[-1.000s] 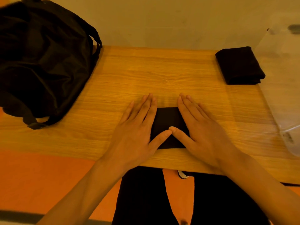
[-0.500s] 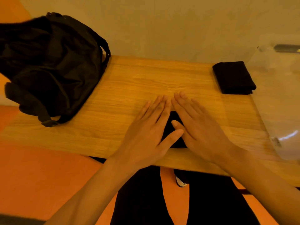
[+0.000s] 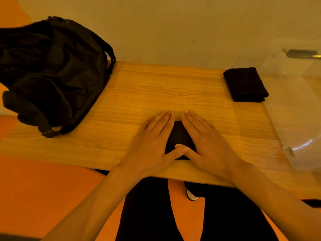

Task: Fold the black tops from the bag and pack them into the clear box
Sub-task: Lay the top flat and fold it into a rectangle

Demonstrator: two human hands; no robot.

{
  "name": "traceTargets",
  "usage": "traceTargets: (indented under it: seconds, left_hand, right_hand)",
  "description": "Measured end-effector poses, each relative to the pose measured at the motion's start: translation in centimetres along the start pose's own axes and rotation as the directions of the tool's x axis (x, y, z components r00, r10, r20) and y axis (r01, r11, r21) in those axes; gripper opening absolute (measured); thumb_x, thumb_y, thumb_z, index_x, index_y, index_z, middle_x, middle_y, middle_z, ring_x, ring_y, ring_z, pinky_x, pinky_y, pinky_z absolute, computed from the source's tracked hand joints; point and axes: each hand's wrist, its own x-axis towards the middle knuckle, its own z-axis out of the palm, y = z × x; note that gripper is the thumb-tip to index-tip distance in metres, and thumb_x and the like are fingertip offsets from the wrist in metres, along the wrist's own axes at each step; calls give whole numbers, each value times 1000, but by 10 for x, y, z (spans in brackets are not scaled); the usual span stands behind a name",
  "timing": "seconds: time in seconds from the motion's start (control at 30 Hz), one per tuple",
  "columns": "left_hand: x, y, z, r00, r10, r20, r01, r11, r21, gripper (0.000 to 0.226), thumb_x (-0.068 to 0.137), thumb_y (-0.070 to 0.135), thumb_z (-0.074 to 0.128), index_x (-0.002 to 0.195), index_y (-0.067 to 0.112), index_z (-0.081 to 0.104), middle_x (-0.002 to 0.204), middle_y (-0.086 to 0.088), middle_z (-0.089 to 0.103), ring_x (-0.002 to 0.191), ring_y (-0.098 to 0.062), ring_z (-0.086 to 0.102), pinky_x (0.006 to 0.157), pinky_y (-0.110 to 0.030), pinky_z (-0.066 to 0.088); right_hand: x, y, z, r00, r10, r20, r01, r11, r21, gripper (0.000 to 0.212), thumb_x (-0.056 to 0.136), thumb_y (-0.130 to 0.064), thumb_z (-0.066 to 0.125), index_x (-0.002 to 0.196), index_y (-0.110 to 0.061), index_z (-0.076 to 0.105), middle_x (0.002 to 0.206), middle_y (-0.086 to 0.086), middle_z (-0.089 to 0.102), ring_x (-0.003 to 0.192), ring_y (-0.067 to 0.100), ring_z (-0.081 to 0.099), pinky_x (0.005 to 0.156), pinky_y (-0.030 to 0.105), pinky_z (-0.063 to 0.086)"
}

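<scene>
Head view, near to far. Nearest, the person's legs (image 3: 147, 214) in dark cloth show below the table (image 3: 139, 94) edge.

Above them, the left hand (image 3: 152, 145) and right hand (image 3: 206, 145) lie flat on a small folded black top (image 3: 178, 136) just inside the near edge. The fingers are straight and close together and grip nothing. The thumb tips meet over the near part of the cloth, and only a dark wedge of it shows between the palms.

Over the last second the hands drew together across the top, then eased slightly apart. The bundle itself has not shifted on the wood. I read this as a smoothing press that sets the last fold, so I judge this piece folded and ready to lift.

Farther back on the right, a second folded top (image 3: 245, 84) lies near the far corner, just beside the clear box (image 3: 298, 119). I cannot see anything packed inside the box. At far left the black bag (image 3: 52, 72) slumps over the table's corner, and I cannot tell what it holds.
</scene>
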Motion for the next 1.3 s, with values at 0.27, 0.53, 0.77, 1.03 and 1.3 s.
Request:
traceTargets:
  seconds: [0.27, 0.53, 0.77, 1.03, 1.3]
  left_hand:
    - [0, -14, -7, 992, -4, 129, -6, 997, 80, 120, 67, 100, 3, 161, 28, -13, 169, 9, -11, 153, -5, -17, 123, -28, -15]
    - [-2, -10, -18, 996, -38, 82, 48, 991, -127, 97, 81, 86, -12, 162, 34, -3, 168, 15, -14, 152, -4, -23, 127, -38, -5]
    - [0, 21, -20, 997, 55, 54, -54, 998, -20, 90, 91, 74, -13, 162, 20, -5, 169, 6, -12, 152, -2, -21, 126, -37, -8]
    - [-4, -14, -10, 992, -97, 74, 102, 993, -59, 96, 85, 81, -14, 163, 29, 5, 170, 10, 2, 155, -4, -9, 127, -35, -3]
    - [16, -24, -54, 981, -188, 53, 195, 914, -356, 59, 96, 58, 50, 146, 27, 51, 137, 12, 56, 122, -1, 53, 99, -23, 46]
  right_hand:
    - [0, 6, -6, 998, -13, 66, 14, 1000, -19, 101, 82, -87, 15, 159, -26, -6, 161, -14, -14, 148, -1, -19, 120, 25, -8]
    - [-13, 13, -23, 999, 32, 40, -33, 999, 21, 92, 84, -82, 9, 157, -30, -11, 162, -15, -21, 146, -4, -27, 119, 22, -13]
    - [6, -9, -21, 999, 25, -22, -24, 998, 63, 76, 95, -59, -1, 161, -21, 4, 167, -4, -2, 153, 5, -9, 122, 25, -8]
    - [0, 15, -20, 984, 140, 113, -146, 988, 51, 84, 87, -70, -7, 160, -29, 4, 167, -9, 4, 153, 6, -6, 125, 31, -5]
    - [21, 28, -67, 979, 180, 95, -201, 927, 317, 43, 100, -46, 48, 138, -28, 57, 133, -9, 60, 118, 4, 52, 88, 19, 41]
